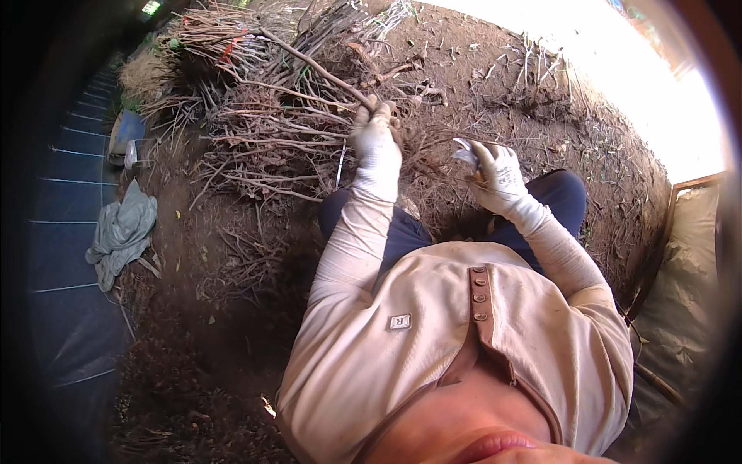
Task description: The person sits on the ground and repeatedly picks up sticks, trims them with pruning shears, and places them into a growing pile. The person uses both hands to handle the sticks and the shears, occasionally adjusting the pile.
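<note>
My left hand (377, 136), in a pale knit work glove, grips a bare woody plant stem (316, 66) that slants up and left. Tangled fine roots (426, 151) spread on the right side of that hand, towards my other hand. My right hand (498, 177), gloved too, is closed around a small shiny tool (464, 152), apparently pruning shears; the fingers hide most of it. Beside and beyond my left hand lies a pile of bare-root woody plants (272, 136), stems pointing left. Both hands are above my knees, apart from each other.
More bundled stems (214, 37), some with red ties, lie at the far left. A few rooted plants (536, 66) stand at the back right. Dark sheeting (69, 243), a crumpled grey cloth or bag (124, 232) and a blue object (130, 130) are on the left.
</note>
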The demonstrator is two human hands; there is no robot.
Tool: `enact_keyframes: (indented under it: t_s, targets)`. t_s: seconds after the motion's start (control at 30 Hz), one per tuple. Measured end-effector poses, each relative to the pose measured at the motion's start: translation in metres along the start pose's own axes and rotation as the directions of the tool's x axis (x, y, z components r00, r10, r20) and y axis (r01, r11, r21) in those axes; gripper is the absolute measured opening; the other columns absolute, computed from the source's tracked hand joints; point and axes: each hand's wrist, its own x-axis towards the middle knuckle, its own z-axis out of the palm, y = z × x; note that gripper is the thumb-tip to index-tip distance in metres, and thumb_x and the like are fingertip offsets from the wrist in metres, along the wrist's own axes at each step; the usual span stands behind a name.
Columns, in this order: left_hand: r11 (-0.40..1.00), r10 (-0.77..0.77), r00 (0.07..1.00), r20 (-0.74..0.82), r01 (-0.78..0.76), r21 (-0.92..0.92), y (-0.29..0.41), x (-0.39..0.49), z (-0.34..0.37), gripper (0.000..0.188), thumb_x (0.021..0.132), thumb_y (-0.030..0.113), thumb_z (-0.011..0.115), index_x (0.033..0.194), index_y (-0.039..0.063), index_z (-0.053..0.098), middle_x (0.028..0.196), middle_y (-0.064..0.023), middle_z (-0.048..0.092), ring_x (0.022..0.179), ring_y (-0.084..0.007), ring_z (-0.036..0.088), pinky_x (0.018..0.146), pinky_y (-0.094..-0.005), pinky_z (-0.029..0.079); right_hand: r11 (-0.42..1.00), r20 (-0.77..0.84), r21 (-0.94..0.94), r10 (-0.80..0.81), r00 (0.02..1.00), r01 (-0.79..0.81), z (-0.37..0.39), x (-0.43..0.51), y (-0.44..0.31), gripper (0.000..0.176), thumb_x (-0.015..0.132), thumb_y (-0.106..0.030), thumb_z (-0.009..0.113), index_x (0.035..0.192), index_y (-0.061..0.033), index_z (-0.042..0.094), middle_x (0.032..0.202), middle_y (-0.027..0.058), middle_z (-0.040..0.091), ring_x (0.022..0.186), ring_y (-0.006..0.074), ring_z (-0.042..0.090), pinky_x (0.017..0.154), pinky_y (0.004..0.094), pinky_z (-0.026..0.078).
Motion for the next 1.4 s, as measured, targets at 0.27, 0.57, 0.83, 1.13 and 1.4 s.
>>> enact_keyframes:
  t_s: [0.27, 0.57, 0.83, 1.13, 1.4]
  targets:
    - [0.916, -0.029, 0.967, 0.254, -0.075, 0.394, 0.012, -0.018, -0.013, 0.03, 0.082, -0.002, 0.059, 0.112, -0.007, 0.056, 0.083, -0.0083, 0.064, 0.067, -0.0114, 0.059, 0.054, -0.0194, 0.045, 0.873, -0.045, 0.346, 0.38, 0.924, -0.343, 0.005, 0.007, 0.012, 0.036, 0.077, -0.012, 0.059, 0.112, -0.003, 0.051, 0.087, 0.0193, 0.059, 0.078, 0.0326, 0.06, 0.069, 0.038, 0.048]
    - [0.836, -0.538, 0.57, 0.62, 0.266, 0.481, 0.031, -0.046, -0.044, 0.036, 0.088, 0.019, 0.06, 0.114, -0.005, 0.055, 0.068, -0.002, 0.057, 0.055, -0.0105, 0.052, 0.053, -0.0207, 0.041, 0.985, -0.366, 0.029, 0.167, 0.916, -0.168, 0.003, 0.043, 0.028, 0.057, 0.075, -0.017, 0.065, 0.122, 0.0012, 0.039, 0.093, 0.0187, 0.052, 0.082, 0.0338, 0.054, 0.07, 0.045, 0.045]
    - [0.761, -0.64, 0.504, 0.58, 0.311, 0.569, 0.027, -0.042, -0.052, 0.036, 0.088, 0.02, 0.06, 0.112, -0.006, 0.055, 0.07, -0.0026, 0.06, 0.056, -0.0067, 0.055, 0.052, -0.0149, 0.044, 0.971, -0.149, 0.093, 0.232, 0.961, -0.22, 0.011, 0.04, 0.035, 0.044, 0.076, -0.018, 0.062, 0.113, 0.0004, 0.049, 0.095, 0.019, 0.055, 0.085, 0.036, 0.056, 0.075, 0.043, 0.046]
    - [0.758, -0.638, 0.452, 0.623, 0.514, 0.403, 0.033, -0.04, -0.058, 0.035, 0.087, 0.018, 0.058, 0.111, -0.008, 0.055, 0.064, -0.0008, 0.052, 0.052, -0.0097, 0.045, 0.053, -0.0248, 0.041, 0.99, -0.259, -0.011, 0.135, 0.956, -0.143, 0.031, 0.047, 0.029, 0.051, 0.075, -0.022, 0.064, 0.117, -0.0009, 0.045, 0.098, 0.0196, 0.054, 0.088, 0.0354, 0.054, 0.078, 0.0441, 0.045]
    - [0.543, -0.688, 0.653, 0.315, 0.175, 0.821, 0.066, -0.025, -0.046, 0.025, 0.088, 0.009, 0.054, 0.11, -0.002, 0.057, 0.068, 0.0013, 0.054, 0.056, -0.0034, 0.046, 0.049, -0.0161, 0.037, 0.917, 0.029, 0.053, 0.393, 0.919, -0.394, 0.026, 0.055, 0.042, 0.041, 0.079, -0.013, 0.054, 0.116, -0.0014, 0.043, 0.098, 0.0201, 0.055, 0.089, 0.0334, 0.058, 0.077, 0.043, 0.047]
